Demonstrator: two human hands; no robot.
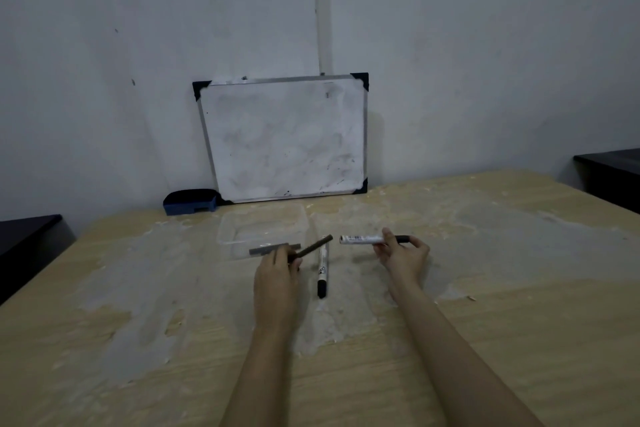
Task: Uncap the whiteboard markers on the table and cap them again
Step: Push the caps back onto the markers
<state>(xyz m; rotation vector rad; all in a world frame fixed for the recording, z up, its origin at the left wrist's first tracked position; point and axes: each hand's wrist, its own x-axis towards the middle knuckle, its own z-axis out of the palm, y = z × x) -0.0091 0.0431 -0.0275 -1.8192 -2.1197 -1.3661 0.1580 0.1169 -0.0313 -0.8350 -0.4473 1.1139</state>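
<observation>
The bench was a wide wooden surface, pale yellow, with large grey worn patches in its middle. Behind it stood a grey wall, and a small whiteboard with black corner pieces leaned against that wall, its lower edge resting on the far side of the bench. Just beside the lower left corner of the whiteboard lay a blue eraser. In front of the whiteboard, a clear plastic container sat on the bench, hard to see because it was transparent.

Both forearms of the person reached forward over the bench. The left hand had its fingers closed around a dark, thin marker, which pointed up and to the right; the picture was blurred there, so I could not tell if it had a cap. The right hand held a white marker with a dark end horizontally, the fingers gripping it near the dark end, above the bench. Between the two hands, a third marker lay on the bench, white with a black cap toward the person, touching neither hand.
</observation>
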